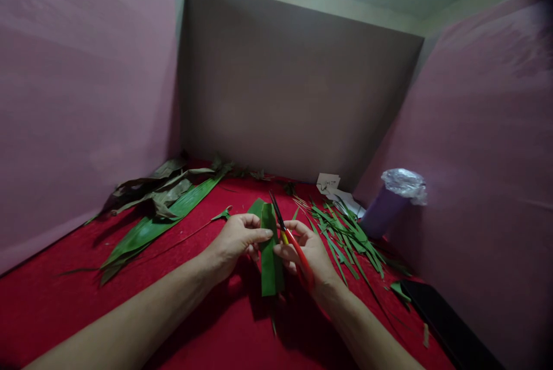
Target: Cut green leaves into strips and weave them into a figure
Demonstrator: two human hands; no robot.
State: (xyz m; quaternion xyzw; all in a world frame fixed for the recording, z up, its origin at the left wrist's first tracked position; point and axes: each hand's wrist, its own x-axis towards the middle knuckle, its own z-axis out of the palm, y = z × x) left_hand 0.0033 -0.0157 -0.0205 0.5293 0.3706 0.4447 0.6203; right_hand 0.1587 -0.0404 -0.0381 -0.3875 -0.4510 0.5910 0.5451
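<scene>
Between my two hands a folded strip of green leaf [269, 269] hangs over the red cloth, its lower end cut straight. My left hand [238, 240] is closed on it, the thumb pressed on its front face. In my right hand [309, 252] are scissors with red handles [302, 257] and dark blades pointing up and away, beside the leaf's right edge. The fingers of that hand also come to the leaf's right edge; whether they pinch it I cannot tell. A thin dark strand dangles below the leaf.
A large green leaf [151, 234] and dry brownish leaves [166, 188] lie left on the red cloth [207, 312]. Narrow green strips [345, 231] are heaped right, before a purple container [384, 211] topped with clear plastic. White papers [328, 181] lie behind; a black flat object [444, 318] sits front right.
</scene>
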